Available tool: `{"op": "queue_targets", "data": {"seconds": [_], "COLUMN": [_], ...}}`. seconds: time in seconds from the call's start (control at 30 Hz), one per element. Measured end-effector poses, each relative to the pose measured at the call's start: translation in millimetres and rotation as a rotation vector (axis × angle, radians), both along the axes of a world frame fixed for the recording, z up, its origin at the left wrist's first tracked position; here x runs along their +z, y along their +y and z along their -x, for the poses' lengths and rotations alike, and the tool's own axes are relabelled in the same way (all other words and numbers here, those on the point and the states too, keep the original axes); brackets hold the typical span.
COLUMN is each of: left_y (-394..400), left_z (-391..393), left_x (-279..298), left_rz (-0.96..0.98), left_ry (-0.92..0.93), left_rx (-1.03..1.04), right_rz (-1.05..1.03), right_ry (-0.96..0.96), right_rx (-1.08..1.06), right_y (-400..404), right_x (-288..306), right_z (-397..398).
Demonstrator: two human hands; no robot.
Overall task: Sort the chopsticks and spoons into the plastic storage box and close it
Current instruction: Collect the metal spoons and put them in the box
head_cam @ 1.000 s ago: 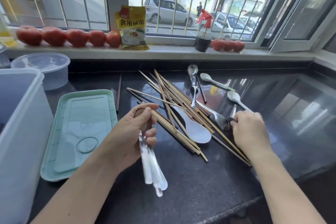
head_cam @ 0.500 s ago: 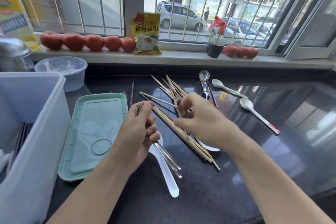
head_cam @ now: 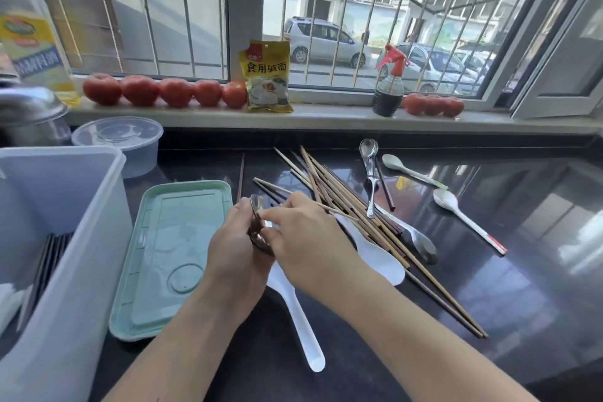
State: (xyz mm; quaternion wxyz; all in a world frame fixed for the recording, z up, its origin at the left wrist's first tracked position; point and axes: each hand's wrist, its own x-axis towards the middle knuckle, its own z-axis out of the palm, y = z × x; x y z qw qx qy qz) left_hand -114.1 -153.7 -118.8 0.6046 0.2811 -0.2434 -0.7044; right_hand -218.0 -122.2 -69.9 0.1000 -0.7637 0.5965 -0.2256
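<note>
My left hand [head_cam: 233,251] grips a bundle of spoons [head_cam: 258,232]: metal bowls stick out at the top and a white handle [head_cam: 301,320] points down toward me. My right hand [head_cam: 306,238] pinches the top of a metal spoon in that bundle. Several wooden chopsticks [head_cam: 355,209] lie fanned on the black counter just to the right. Among them are a white rice paddle [head_cam: 378,259] and two metal spoons [head_cam: 368,157] [head_cam: 422,243]. Two white spoons [head_cam: 396,165] [head_cam: 448,202] lie farther right. The translucent storage box [head_cam: 65,238] stands at left with dark chopsticks [head_cam: 44,264] inside. Its green lid [head_cam: 176,258] lies beside it.
A round clear container [head_cam: 120,137] sits behind the box, with a metal pot lid [head_cam: 29,108] and an oil bottle [head_cam: 29,42] at far left. On the windowsill are tomatoes [head_cam: 163,91], a yellow packet [head_cam: 267,78] and a spray bottle [head_cam: 388,91]. One dark chopstick [head_cam: 241,176] lies by the lid.
My right hand left the spoons at right, came across the chopsticks and now meets my left hand at the bundle. The held spoons have tilted. The view shifted left.
</note>
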Motion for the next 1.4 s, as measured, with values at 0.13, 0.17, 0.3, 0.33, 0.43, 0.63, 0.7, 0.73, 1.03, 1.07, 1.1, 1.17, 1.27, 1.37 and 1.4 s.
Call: {"op": "queue_targets", "data": {"seconds": [0.13, 0.17, 0.3, 0.33, 0.43, 0.63, 0.7, 0.73, 1.03, 1.07, 1.1, 1.17, 1.27, 1.37, 1.4], "left_y": [-1, 0, 3, 3, 5, 6, 5, 5, 2, 2, 2, 3, 6, 8, 8], "left_z": [-2, -3, -1, -1, -1, -4, -5, -5, -4, -4, -3, -2, 0, -1, -1], "left_x": [0, 1, 7, 7, 9, 17, 16, 16, 11, 11, 11, 11, 12, 14, 15], "left_rz": [-0.077, -0.100, -0.101, -0.079, -0.041, -0.092, -0.096, -0.096, -0.134, -0.143, -0.149, -0.155, -0.141, -0.106, -0.098], "left_ry": [-0.052, -0.032, 0.029, -0.021, -0.120, 0.037, 0.043, 0.042, 0.088, 0.090, 0.089, 0.074, 0.051, 0.033, 0.027], "left_rx": [0.012, -0.005, -0.099, -0.090, -0.087, -0.071, -0.054, -0.051, 0.018, 0.026, 0.030, 0.036, 0.029, 0.000, -0.011], "right_rz": [0.035, 0.053, 0.087, 0.071, -0.049, 0.038, 0.099, 0.076, -0.284, -0.333, -0.321, -0.201, -0.048, 0.051, 0.064], "right_ry": [0.145, 0.180, 0.278, 0.309, 0.317, -0.388, -0.196, -0.103, -0.446, -0.389, -0.321, -0.192, -0.204, -0.340, -0.441], "right_rx": [0.069, 0.092, 0.183, 0.191, 0.209, -0.214, -0.496, -0.594, -0.615, -0.592, -0.590, -0.626, -0.675, -0.725, -0.726], "right_y": [-4, -5, -5, -6, -9, 2, 1, 1, 33, 34, 33, 29, 27, 25, 24], "right_x": [-6, -7, -11, -12, -3, 30, 19, 11, -43, -47, -53, -61, -62, -68, -68], "right_z": [4, 6, 16, 18, 24, 91, 131, 149, 222, 221, 222, 219, 213, 218, 220]}}
